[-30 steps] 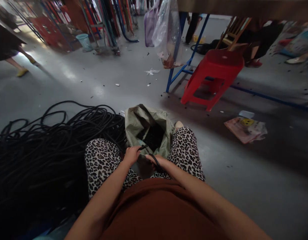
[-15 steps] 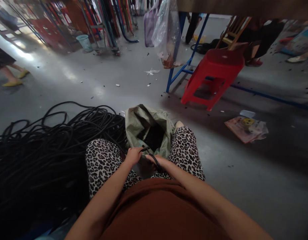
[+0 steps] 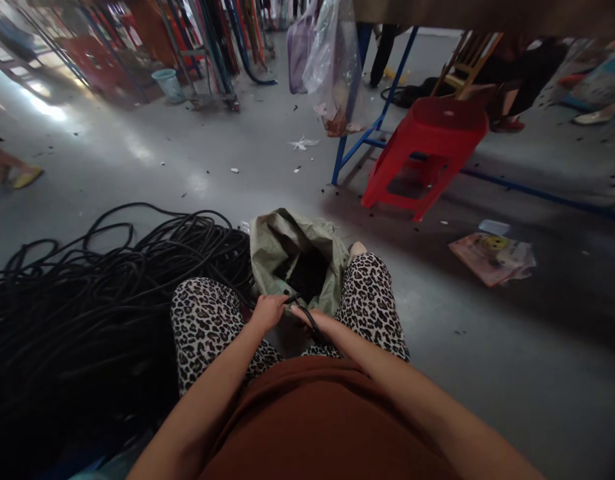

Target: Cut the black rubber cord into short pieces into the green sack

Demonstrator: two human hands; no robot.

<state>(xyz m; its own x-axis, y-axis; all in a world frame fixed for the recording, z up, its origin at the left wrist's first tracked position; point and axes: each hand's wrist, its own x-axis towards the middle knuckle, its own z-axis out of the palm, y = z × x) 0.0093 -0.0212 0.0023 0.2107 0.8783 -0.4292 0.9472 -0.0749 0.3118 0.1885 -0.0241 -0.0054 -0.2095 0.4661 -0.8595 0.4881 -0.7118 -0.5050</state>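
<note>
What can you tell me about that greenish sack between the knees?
The sack is grey-green and looks like thin woven plastic, its crumpled mouth gaping upward. It sits on the floor, black cord heaped beside it. Dark contents show inside, too dim to identify. The left hand and right hand are at its near edge; whether they touch it is unclear.

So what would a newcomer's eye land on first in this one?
Probably the bright red plastic stool, standing at the upper right beside the blue table leg. Next, the big tangle of black tubing or cord spread over the floor at left, against the open greenish sack between the wearer's leopard-print knees.
</note>
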